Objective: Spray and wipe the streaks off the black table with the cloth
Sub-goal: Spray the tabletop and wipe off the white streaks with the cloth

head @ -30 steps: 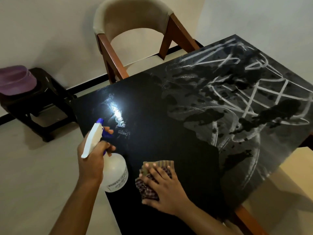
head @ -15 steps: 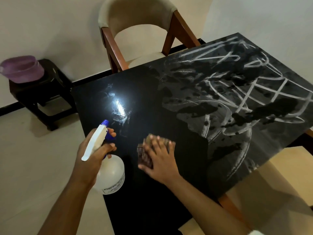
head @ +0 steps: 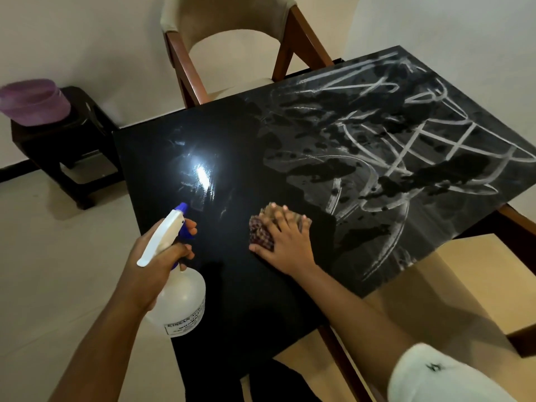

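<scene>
On the near half of the glossy black tabletop [head: 232,285], a folded checked cloth in maroon and tan [head: 262,232] lies flat under the right hand [head: 285,245], whose fingers are spread and pressed down on it, the fingertips [head: 285,211] reaching past the cloth's far edge. The cloth sits just short of the border where clean surface meets the whitish chalky streaks [head: 406,146]. The left hand [head: 156,256] is wrapped around the neck of a translucent white plastic spray bottle with a white head and blue nozzle [head: 174,285], a finger curled at the blue trigger, the nozzle aimed out over the tabletop; the bottle hangs at the tabletop's left edge, not resting on it as far as I can tell.

By my reading the job is roughly half done. The left and near part of the surface shows deep black with only a bright light glare [head: 203,175] and faint smears around it. The right and far part is covered in pale loops, crossed lines and dark wet blotches, which suggests spray has landed there but wiping has not. That whole area remains.

Beyond the tabletop stands a beige-cushioned wooden chair [head: 232,30], and off to the left a dark low stool [head: 66,146] carries a purple bowl-like thing [head: 34,101].
</scene>
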{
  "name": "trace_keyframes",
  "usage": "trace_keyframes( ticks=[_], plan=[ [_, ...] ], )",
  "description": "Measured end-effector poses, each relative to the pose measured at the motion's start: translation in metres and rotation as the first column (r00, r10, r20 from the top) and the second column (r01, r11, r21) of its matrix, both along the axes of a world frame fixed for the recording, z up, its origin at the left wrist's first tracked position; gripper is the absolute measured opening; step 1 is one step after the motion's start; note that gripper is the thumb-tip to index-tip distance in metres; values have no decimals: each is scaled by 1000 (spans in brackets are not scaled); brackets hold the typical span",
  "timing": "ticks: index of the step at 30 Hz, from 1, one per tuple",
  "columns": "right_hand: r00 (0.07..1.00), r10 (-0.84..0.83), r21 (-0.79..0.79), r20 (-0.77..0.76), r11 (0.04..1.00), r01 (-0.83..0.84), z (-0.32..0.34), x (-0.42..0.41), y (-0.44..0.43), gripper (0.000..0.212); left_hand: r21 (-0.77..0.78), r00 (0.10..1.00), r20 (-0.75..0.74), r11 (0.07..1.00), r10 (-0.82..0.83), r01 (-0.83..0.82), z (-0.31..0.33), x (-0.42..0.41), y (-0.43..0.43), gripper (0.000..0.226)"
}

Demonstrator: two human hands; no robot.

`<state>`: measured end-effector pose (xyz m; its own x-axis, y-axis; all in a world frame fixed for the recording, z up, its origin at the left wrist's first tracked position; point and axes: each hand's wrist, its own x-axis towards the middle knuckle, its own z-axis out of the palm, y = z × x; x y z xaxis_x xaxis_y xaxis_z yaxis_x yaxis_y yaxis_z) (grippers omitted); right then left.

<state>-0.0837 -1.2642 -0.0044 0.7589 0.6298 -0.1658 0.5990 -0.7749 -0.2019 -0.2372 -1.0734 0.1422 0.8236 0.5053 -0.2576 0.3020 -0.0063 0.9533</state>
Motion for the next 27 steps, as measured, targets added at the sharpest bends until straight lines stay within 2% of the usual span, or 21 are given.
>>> trace_keyframes(
  ticks=[2,5,7,11,14,18,21,23,27],
  plan=[
    [999,-50,-14,6,999,50,1,14,4,82,-3,1000,-4,1000,-9,9,-4,-8,-3,29],
    [997,-65,24,31,998,64,1,-9,-5,78,28,999,-23,999,-25,26,-8,-18,-8,50],
    [999,-21,50,37,999,19,-1,-47,-26,77,33,1000,-15,999,-20,20,-10,-22,-10,55],
    [996,73,52,54,996,-75,-11,-122,-80,76,20,998,1,998,-66,66,-14,-29,-15,49],
    [995,96,36,36,995,-97,-11,-121,-91,76,19,995,2,995,-101,101,-15,-31,-21,47],
    [1000,-4,15,18,1000,4,-2,-72,-81,83,26,993,22,993,-113,112,-8,-40,-29,52],
    [997,-81,6,4,997,81,4,-45,-79,84,48,994,31,994,-101,100,-2,-57,-36,43],
    [993,-116,35,17,993,115,4,-48,-78,81,57,995,28,994,-91,89,0,-72,-37,35],
    [972,-228,85,53,971,223,2,-91,-73,65,94,997,10,993,-73,71,2,-102,-36,33]
  ],
)
